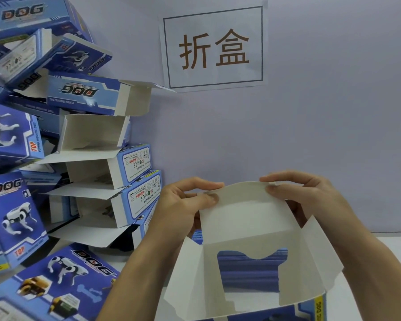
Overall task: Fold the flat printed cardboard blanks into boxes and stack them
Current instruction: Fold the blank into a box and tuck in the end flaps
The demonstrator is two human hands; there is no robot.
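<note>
The pale wall (310, 123) fills most of what I can see, with a paper sign (214, 46) stuck on it bearing two large brown characters inside a frame. Against it on the left rises the stack of folded boxes (83, 140), blue, printed with a robot dog. Many lie at odd angles with their white end flaps hanging open, and the upper ones lean out toward the middle. More boxes lie on the white table (391, 251) at the lower left.

In front of the person is the box being folded (248, 251), held up above the table, its white inside facing me and a cut-out window showing blue print behind. Its side flaps splay outward on both sides. The top flap (243, 200) stands up and bows into an arch.

The left hand (183, 202) pinches the flap's left corner, thumb in front and fingers curled behind. The right hand (303, 193) pinches the right corner the same way.

My worry is that arch: if both hands push inward, I think the flap could crease across its middle instead of bending at its score line. The splayed side flaps could also block it from tucking in. And the leaning stack looks unsteady; another box set carelessly on top might bring it sliding down.
</note>
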